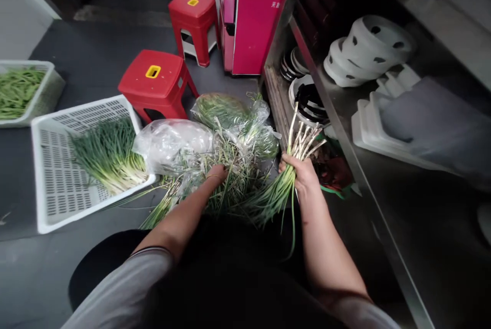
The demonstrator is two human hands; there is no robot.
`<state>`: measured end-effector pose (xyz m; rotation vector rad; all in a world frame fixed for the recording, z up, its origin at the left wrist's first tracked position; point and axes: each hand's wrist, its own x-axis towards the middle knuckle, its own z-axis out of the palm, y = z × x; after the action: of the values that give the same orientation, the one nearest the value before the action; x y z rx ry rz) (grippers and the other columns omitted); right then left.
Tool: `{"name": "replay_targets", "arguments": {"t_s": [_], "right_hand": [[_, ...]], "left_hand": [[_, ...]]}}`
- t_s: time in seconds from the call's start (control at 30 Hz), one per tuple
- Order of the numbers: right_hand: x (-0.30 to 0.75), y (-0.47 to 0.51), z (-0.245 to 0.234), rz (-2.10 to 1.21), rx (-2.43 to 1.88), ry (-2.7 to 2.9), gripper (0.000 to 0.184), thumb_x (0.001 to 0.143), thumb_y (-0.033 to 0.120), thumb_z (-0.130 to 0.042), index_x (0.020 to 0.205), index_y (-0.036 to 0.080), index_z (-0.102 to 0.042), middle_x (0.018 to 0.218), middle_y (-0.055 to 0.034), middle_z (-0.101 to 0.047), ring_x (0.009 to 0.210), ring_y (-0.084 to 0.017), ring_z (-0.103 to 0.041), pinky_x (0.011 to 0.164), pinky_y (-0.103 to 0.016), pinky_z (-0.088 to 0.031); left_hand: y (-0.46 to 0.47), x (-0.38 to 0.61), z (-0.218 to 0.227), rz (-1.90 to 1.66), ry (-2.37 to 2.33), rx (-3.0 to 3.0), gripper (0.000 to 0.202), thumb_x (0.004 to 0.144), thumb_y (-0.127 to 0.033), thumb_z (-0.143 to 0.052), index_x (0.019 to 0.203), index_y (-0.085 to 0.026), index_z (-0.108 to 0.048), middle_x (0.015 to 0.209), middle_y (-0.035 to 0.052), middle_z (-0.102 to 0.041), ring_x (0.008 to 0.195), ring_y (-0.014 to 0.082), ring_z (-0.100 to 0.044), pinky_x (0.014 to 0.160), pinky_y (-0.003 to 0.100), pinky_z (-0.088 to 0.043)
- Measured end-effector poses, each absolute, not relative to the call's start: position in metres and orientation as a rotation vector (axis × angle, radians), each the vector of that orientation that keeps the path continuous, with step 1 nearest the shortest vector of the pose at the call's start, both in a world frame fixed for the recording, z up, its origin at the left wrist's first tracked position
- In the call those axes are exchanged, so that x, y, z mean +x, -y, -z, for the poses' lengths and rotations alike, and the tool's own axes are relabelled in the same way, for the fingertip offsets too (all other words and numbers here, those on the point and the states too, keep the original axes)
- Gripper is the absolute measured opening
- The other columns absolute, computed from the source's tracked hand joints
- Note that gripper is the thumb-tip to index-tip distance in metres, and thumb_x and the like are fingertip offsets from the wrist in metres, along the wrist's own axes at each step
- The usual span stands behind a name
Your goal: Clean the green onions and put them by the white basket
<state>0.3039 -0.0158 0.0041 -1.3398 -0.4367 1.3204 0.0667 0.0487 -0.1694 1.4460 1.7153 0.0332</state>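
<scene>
My right hand [303,171] is closed round a bunch of scallions [278,185]. Their pale root ends point up and away from me, while the green leaves hang down to the left. Over a heap of scallion trimmings [238,173], my left hand [218,171] reaches in, its fingers mostly hidden, so its grip does not show. Beyond the heap lie a clear plastic bag [178,139] and another bag of greens [222,107]. More scallions [111,152] rest in a white slotted basket [48,175] at the left.
Two red stools [153,78] stand behind the bags, near a pink cabinet [255,27]. A basket of green beans [19,91] sits at far left. Along the right runs a metal shelf [360,175] bearing white perforated containers [370,45], with stacked bowls [307,99] below.
</scene>
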Motion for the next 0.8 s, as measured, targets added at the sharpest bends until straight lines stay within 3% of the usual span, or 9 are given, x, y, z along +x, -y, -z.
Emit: {"name": "replay_targets", "arguments": {"t_s": [0.13,0.27,0.43,0.6,0.8], "right_hand": [[0.306,0.025,-0.001,-1.36,-1.447,0.487,0.03,0.057,0.028,-0.078,0.075,0.013,-0.059,0.047,0.0016,-0.056,0.039,-0.012,-0.052,0.038,-0.024,-0.043],[0.319,0.025,-0.001,-1.326,-1.445,0.49,0.029,0.057,0.027,-0.077,0.075,0.014,-0.06,0.048,0.0021,-0.056,0.04,-0.012,-0.051,0.038,-0.024,-0.041],[0.303,0.021,-0.002,-1.377,-1.409,0.514,0.025,0.055,0.027,-0.076,0.069,0.015,-0.059,0.047,0.0024,-0.056,0.039,-0.011,-0.05,0.038,-0.023,-0.038],[0.234,0.025,0.005,-1.412,-1.389,0.684,0.027,0.05,0.028,-0.078,0.066,0.015,-0.061,0.052,0.0029,-0.058,0.043,-0.011,-0.05,0.045,-0.025,-0.042],[0.16,0.051,0.015,-1.61,-1.311,0.912,0.037,0.04,0.032,-0.084,0.065,0.016,-0.062,0.057,0.0025,-0.061,0.046,-0.01,-0.05,0.048,-0.025,-0.043]], "left_hand": [[-0.064,0.098,0.208,0.108,-1.709,1.508,0.019,0.067,-0.02,-0.068,0.084,-0.014,-0.071,0.104,0.0189,-0.07,0.105,0.0313,-0.062,0.089,0.04,-0.046],[-0.068,0.092,0.21,0.075,-1.683,1.471,0.014,0.068,-0.016,-0.063,0.079,-0.016,-0.071,0.087,0.0129,-0.072,0.093,0.0258,-0.066,0.08,0.034,-0.049],[-0.055,0.049,0.146,-0.196,-1.597,1.383,0.019,0.073,-0.026,-0.057,0.084,-0.014,-0.068,0.077,0.0042,-0.068,0.069,0.0153,-0.063,0.062,0.025,-0.051],[-0.002,0.021,0.058,-0.81,-1.274,0.976,0.03,0.055,-0.035,-0.076,0.072,-0.015,-0.063,0.063,-0.0022,-0.059,0.055,0.0108,-0.055,0.053,0.026,-0.051],[0.06,0.004,-0.003,-0.918,-1.256,0.901,0.041,0.046,-0.038,-0.083,0.073,-0.013,-0.064,0.06,-0.0004,-0.061,0.054,0.0126,-0.056,0.049,0.028,-0.052]]}}
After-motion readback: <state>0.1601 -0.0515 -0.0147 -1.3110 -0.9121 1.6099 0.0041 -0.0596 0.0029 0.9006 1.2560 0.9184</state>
